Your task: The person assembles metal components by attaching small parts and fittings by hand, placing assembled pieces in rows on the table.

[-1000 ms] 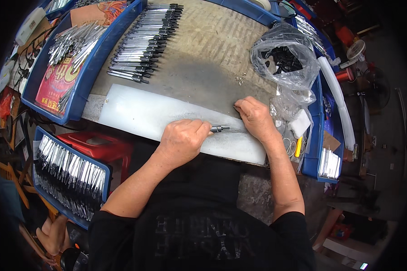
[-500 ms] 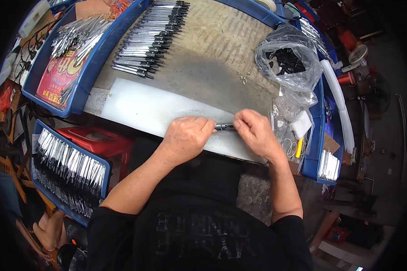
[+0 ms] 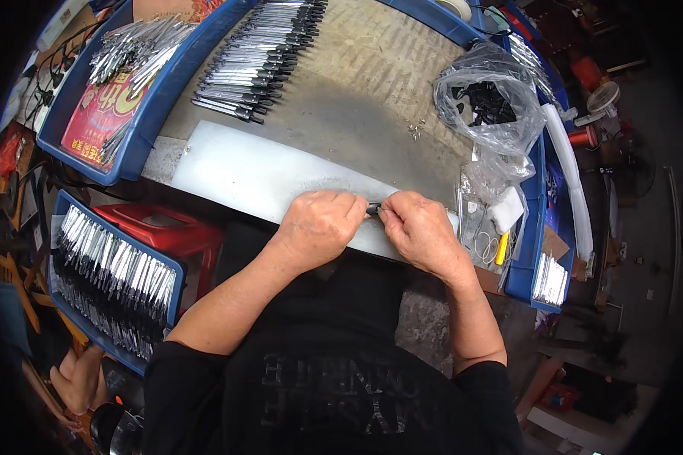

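My left hand and my right hand are closed on the two ends of a pen, over the near edge of a white board. Only a short dark stretch of the pen shows between the fists; the rest is hidden by my fingers. Beyond the board, a row of silver-and-black pens lies on the worktable. A few tiny metal pieces are scattered on the tabletop ahead of my right hand.
Thin silver pen parts fill a blue tray at far left. Another blue tray, full of pens, sits over a red stool. To the right are a clear bag of black parts, a yellow-handled tool and more blue trays.
My right hand has moved left toward my left hand, so the gap between the fists is narrower and less of the pen shows. The whole view has shifted slightly.
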Motion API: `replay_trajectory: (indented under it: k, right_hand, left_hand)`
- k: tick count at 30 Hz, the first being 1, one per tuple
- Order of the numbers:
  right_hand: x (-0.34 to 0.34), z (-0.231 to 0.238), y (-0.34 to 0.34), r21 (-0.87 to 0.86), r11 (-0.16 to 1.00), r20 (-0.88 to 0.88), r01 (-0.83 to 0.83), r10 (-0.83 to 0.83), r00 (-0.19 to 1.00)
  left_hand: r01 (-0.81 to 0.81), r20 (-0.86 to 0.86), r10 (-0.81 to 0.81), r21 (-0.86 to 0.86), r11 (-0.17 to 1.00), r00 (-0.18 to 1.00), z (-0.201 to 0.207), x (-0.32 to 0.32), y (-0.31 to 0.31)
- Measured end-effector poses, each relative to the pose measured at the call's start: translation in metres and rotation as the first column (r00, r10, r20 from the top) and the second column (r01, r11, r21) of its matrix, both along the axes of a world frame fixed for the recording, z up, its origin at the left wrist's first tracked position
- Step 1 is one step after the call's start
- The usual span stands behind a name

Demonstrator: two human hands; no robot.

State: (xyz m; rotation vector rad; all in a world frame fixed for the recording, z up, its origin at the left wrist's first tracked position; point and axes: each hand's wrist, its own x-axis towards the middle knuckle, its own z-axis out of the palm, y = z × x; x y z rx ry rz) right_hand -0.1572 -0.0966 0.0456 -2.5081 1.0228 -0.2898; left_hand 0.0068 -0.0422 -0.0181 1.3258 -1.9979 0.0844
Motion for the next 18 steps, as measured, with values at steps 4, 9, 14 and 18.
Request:
replay_trajectory:
  k: [4,9,14,18]
  right_hand:
    - [0.003,0.003,0.002,0.018,0.999,-0.038,0.048,-0.047,0.998]
    - [0.000,-0.001,0.002,0.116,0.980,0.059,0.164,-0.172,0.983]
    - [-0.009,-0.008,-0.002,0.219,0.958,0.146,0.187,-0.221,0.964]
    - [-0.012,-0.018,-0.004,0.217,0.971,0.284,0.104,-0.165,0.945]
  left_hand:
    - [0.006,-0.002,-0.006,-0.006,1.000,1.000,-0.002,0.000,-0.001]
    - [0.008,-0.003,-0.008,-0.002,1.000,1.000,-0.002,0.001,-0.001]
    - [0.010,-0.057,-0.008,0.031,0.999,0.998,0.001,0.001,0.000]
    - [0.015,-0.074,-0.013,0.025,1.000,0.997,0.000,0.000,-0.002]
